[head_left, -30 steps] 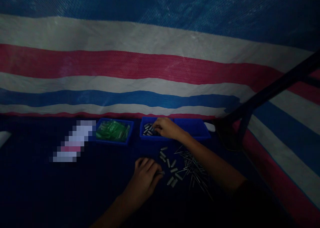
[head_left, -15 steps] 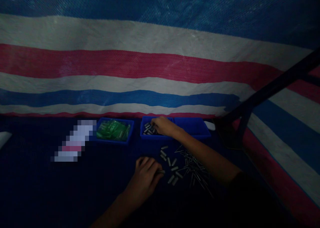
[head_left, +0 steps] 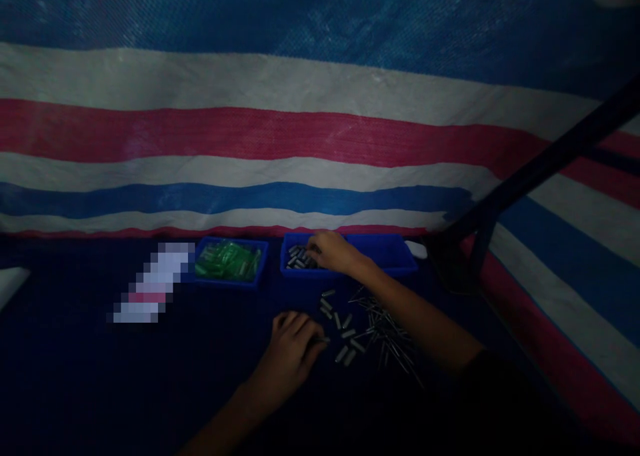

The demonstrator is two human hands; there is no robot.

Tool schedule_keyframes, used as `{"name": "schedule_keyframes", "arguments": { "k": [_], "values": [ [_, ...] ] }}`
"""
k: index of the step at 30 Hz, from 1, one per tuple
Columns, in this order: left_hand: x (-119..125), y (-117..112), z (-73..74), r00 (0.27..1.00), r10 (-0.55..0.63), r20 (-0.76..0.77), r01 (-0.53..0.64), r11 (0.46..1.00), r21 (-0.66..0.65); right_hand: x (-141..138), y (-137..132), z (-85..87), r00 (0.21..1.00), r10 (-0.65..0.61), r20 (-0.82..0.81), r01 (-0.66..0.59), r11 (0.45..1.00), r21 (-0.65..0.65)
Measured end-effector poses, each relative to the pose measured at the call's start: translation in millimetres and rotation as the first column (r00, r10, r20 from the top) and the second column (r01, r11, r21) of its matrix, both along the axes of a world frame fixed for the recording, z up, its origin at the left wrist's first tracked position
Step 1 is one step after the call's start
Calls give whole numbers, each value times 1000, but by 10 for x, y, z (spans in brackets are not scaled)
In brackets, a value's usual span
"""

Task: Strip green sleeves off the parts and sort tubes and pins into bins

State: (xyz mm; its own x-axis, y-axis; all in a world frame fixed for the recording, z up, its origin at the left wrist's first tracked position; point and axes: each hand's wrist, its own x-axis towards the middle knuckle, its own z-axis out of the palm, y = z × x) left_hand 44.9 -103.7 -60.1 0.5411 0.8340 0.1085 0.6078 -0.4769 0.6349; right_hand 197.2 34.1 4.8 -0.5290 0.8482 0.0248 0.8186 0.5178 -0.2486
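I'd call this a makeshift workshop: from my end I see striped tarp walls (head_left: pixel 250 134), with bins (head_left: pixel 383 255) and metal parts (head_left: pixel 342 355) on the tabletop (head_left: pixel 125 376).

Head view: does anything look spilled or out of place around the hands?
Yes, mildly: the thin rods lie in a crisscrossed heap, pointing every which way, and short grey pieces lie scattered beside them on the dark surface. No damage shows, though the picture is dim.

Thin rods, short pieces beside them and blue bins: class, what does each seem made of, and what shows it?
Thin rods: probably smooth metal; narrow glints run along them.
Short pieces: perhaps metal, greyish with faint sheen; dim light leaves this open.
Blue bins: likely moulded plastic, satin-looking; even colour, thin rims.
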Motion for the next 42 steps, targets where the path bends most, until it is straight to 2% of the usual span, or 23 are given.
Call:
{"name": "schedule_keyframes", "arguments": {
  "k": [2, 4, 5, 7, 9, 13, 21, 27, 30, 33, 37, 39, 42],
  "values": [
    [-19, 11, 8, 998, 41, 54, -39, 999, -29, 56, -220, 58, 994, -28, -106, 34, 998, 53],
    [-41, 27, 8, 987, 101, 126, -91, 993, -77, 99, -552, 42, 925, -38, -377, 86, 990, 109],
    [-51, 36, 3, 976, 132, 172, -114, 987, -111, 114, -740, 2, 887, -20, -461, 81, 990, 113],
    [-63, 51, -13, 941, 197, 276, -143, 968, -204, 129, -1101, -127, 867, 55, -496, -17, 997, 81],
    [-64, 59, -33, 896, 262, 358, -157, 942, -297, 128, -1375, -279, 877, 57, -477, -53, 998, 23],
    [-52, 52, -48, 850, 319, 419, -171, 920, -353, 110, -1566, -485, 820, -61, -570, 44, 998, -44],
    [-93, 33, 3, 870, 259, 419, -149, 949, -277, 72, -1489, -493, 707, -176, -685, 140, 984, -109],
    [-62, 45, 25, 857, 301, 418, -184, 937, -298, 47, -1537, -519, 775, -118, -620, 139, 990, -15],
    [-54, 47, 42, 875, 300, 381, -196, 938, -287, 83, -1485, -442, 816, -80, -572, 123, 992, 37],
    [-55, 48, 38, 900, 296, 319, -215, 940, -266, 178, -1243, -277, 873, -56, -485, 111, 990, 87],
    [-49, 47, 22, 933, 268, 239, -218, 952, -216, 295, -660, -83, 951, -132, -280, 159, 984, 75],
    [-46, 47, 25, 946, 246, 210, -207, 960, -190, 305, -391, -53, 983, -131, -125, 130, 991, -22],
    [-49, 51, 40, 957, 221, 187, -189, 966, -175, 258, -153, -78, 993, -106, -58, 102, 993, -65]
  ]
}}
